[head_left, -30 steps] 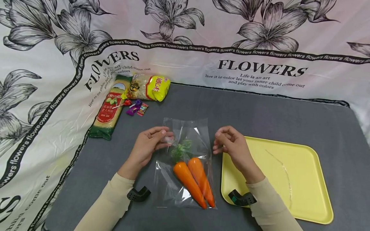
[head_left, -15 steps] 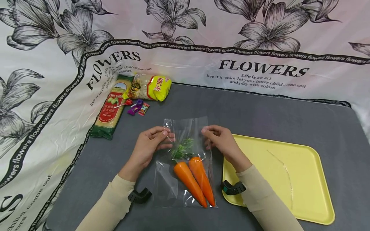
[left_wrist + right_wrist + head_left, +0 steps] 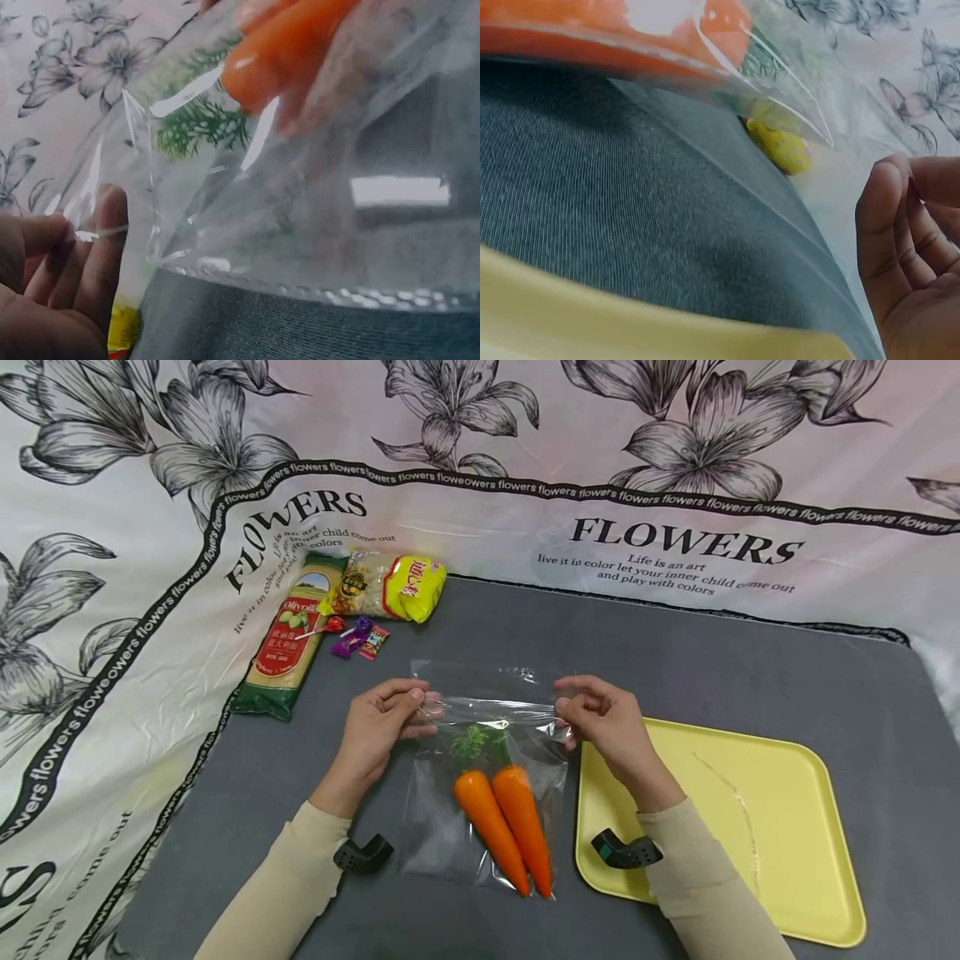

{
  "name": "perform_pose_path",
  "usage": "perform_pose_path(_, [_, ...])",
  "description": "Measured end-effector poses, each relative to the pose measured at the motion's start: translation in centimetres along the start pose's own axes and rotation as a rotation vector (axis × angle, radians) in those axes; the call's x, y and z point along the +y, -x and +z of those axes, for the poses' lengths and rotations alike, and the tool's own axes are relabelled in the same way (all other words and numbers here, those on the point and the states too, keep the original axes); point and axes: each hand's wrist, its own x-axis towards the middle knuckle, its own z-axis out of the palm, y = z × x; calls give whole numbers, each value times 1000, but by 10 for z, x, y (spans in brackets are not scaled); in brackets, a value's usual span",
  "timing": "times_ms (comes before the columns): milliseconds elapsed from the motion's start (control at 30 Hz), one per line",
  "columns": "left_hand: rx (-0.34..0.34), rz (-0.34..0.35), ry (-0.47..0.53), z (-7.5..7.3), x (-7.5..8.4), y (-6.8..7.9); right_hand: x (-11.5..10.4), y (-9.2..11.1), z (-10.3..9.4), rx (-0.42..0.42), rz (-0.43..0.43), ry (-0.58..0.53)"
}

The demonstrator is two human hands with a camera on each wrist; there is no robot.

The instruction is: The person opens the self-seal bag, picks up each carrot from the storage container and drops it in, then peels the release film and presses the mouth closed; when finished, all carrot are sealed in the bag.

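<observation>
Two orange carrots with green tops lie side by side inside a clear plastic bag in the middle of the table. My left hand pinches the bag's upper left edge between thumb and fingers. On the opposite side my right hand pinches the upper right edge. The top of the bag is pulled taut between the two hands, with a shiny fold across it. In the left wrist view, the clear film stretches away from the left fingertips. The right wrist view shows thumb and forefinger together at the film's corner.
A yellow tray with a thin clear strip on it stands to the right, partly under my right forearm. At the back left lie a spaghetti pack, a yellow-ended food packet, a red lollipop and small wrapped sweets.
My right hand moved left to the bag's upper edge, took hold of it, then drew back right. The bag's top is now spread wider and folded, and the carrots shifted slightly.
</observation>
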Motion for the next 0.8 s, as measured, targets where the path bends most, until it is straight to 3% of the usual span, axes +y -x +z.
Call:
perform_pose_path(233, [-83, 102, 10, -4, -6, -8, 6, 3, -3, -8, -45, -159])
perform_pose_path(533, [-99, 243, -72, -8, -11, -11, 9, 5, -6, -33, -89, -237])
perform_pose_path(667, [-123, 258, -130, -11, -9, -11, 10, 5, -7, -44, -109, -228])
perform_pose_path(800, [-151, 222, -157, -13, -7, -11, 9, 8, -6, -22, -156, -143])
